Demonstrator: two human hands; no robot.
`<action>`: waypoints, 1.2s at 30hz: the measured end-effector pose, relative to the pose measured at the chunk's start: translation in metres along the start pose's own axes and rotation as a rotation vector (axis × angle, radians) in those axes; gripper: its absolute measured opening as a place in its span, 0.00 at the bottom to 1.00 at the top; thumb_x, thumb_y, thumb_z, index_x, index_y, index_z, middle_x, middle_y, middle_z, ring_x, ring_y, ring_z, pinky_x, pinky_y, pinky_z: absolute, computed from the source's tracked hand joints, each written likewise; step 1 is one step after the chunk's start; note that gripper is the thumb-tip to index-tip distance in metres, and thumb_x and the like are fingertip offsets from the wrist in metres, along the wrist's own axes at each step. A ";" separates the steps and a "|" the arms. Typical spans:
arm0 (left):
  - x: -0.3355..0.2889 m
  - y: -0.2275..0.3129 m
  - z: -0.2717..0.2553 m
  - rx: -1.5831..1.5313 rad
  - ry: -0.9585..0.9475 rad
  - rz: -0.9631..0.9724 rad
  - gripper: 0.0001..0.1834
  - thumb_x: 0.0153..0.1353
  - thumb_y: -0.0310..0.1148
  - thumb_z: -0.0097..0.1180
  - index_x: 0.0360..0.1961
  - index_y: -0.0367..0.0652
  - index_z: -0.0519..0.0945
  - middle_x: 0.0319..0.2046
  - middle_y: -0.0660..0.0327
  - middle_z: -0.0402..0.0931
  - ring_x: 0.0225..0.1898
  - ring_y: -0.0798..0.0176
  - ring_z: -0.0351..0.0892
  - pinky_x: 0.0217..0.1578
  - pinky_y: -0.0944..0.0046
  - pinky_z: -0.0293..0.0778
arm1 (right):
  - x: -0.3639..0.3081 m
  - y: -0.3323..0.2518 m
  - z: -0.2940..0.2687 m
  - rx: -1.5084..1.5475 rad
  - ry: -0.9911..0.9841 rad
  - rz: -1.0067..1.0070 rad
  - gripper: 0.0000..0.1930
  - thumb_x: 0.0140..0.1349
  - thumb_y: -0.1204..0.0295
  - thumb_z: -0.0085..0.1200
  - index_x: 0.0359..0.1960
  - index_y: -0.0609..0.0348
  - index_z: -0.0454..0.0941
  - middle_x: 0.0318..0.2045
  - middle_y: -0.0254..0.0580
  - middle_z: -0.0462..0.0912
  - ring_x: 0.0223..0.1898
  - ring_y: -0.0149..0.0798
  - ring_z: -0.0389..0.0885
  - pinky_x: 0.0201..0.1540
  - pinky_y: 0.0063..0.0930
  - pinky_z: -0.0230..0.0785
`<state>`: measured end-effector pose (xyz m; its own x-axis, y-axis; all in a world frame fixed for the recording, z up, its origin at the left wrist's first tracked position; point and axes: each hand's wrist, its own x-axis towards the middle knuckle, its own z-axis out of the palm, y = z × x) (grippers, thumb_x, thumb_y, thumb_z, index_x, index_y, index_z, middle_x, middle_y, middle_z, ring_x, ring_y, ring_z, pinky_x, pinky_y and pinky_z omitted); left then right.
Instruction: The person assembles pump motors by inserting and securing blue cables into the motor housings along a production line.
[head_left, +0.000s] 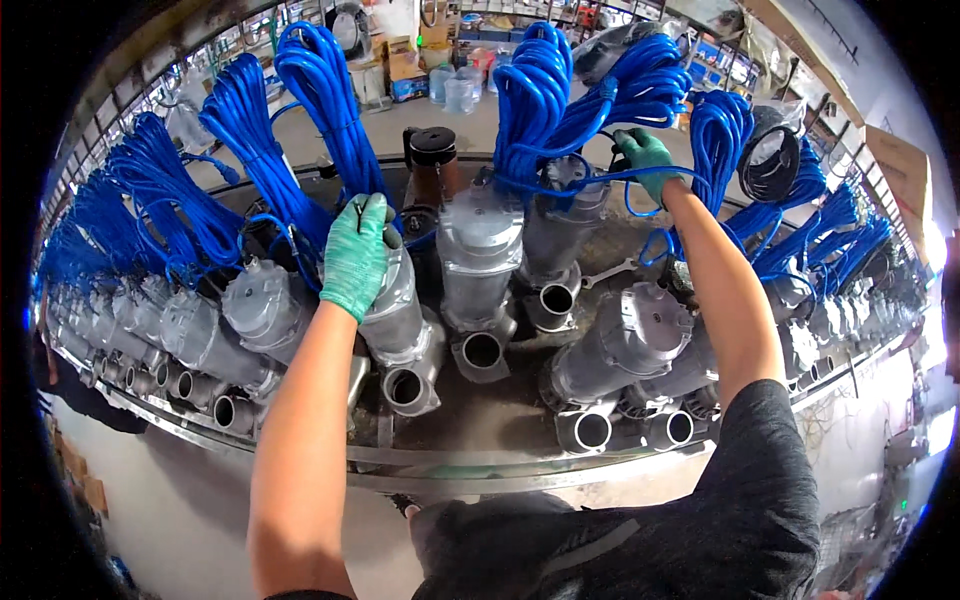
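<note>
One gloved left hand [355, 258] of ours curls atop a grey pump [393, 318]; our right hand [648, 165] bends below a blue coil [640, 80], beside a second pump [550, 235]. What either grips, we cannot tell. Other pumps [628, 345] line the surface [480, 418].

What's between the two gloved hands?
Head view: two grey metal housings and a blue cable bundle lie between left hand and right hand; a brown cylinder stands farther back.

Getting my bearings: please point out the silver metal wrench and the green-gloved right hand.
Silver metal wrench [609, 273], head view: middle of its shank.
Green-gloved right hand [651, 160], head view: back of the hand.
</note>
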<state>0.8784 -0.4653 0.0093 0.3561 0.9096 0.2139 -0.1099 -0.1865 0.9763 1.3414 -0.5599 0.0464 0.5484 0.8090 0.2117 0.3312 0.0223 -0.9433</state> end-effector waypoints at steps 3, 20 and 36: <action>-0.001 -0.001 -0.011 0.045 0.000 -0.003 0.15 0.77 0.40 0.51 0.34 0.42 0.77 0.25 0.67 0.73 0.23 0.73 0.71 0.28 0.69 0.70 | -0.013 -0.020 0.006 -0.712 0.179 -0.118 0.23 0.70 0.53 0.57 0.46 0.66 0.80 0.26 0.53 0.80 0.31 0.47 0.84 0.36 0.39 0.75; 0.000 0.002 -0.003 0.101 0.021 0.024 0.17 0.77 0.42 0.49 0.33 0.42 0.78 0.20 0.66 0.74 0.23 0.72 0.70 0.27 0.68 0.67 | -0.019 0.011 -0.022 -0.439 -0.070 -0.199 0.17 0.76 0.62 0.50 0.51 0.67 0.75 0.42 0.45 0.85 0.39 0.36 0.84 0.42 0.33 0.77; 0.005 -0.007 -0.003 0.040 -0.009 0.036 0.18 0.77 0.43 0.50 0.33 0.42 0.78 0.22 0.66 0.74 0.23 0.72 0.70 0.27 0.68 0.67 | 0.006 0.012 -0.012 -0.205 -0.202 -0.170 0.19 0.70 0.57 0.61 0.39 0.62 0.73 0.35 0.44 0.84 0.39 0.37 0.85 0.44 0.34 0.77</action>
<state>0.8778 -0.4582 0.0034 0.3615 0.8986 0.2488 -0.0855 -0.2337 0.9685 1.3578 -0.5624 0.0396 0.3156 0.9042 0.2879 0.5637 0.0654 -0.8234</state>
